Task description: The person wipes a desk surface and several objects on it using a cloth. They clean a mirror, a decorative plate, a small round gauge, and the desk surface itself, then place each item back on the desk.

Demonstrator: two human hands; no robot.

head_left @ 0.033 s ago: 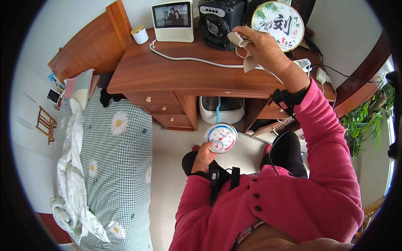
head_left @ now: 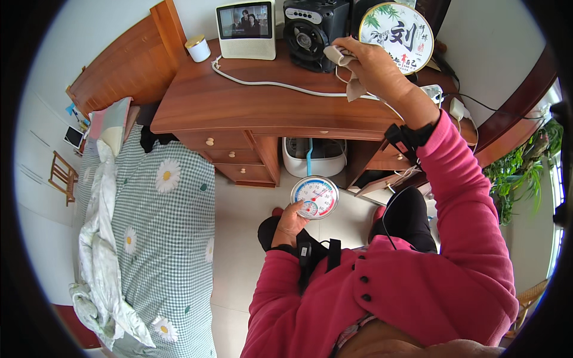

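My left hand point(head_left: 290, 222) is closed on the lower left rim of a round dial thermometer point(head_left: 323, 198), its white face turned up, in front of the desk. Over the desk top, my right hand point(head_left: 376, 65) pinches a beige cloth point(head_left: 356, 87) that hangs down from the fingers. Just beyond the cloth is a black speaker point(head_left: 307, 37) with a round cone. A round decorated disc point(head_left: 391, 45) with green leaves and dark lettering stands behind my right hand, which hides its lower left edge.
A white smart display point(head_left: 247, 33) and a gold-lidded jar point(head_left: 197, 49) stand on the brown desk point(head_left: 221, 98). A white cable point(head_left: 268, 87) crosses the top. Below is a white bin point(head_left: 292, 166). The bed point(head_left: 179, 238) lies left; green plants point(head_left: 519, 173) are at right.
Both hands keep nearly the same places and grips. The whole view has shifted very slightly, and the picture on the smart display differs.
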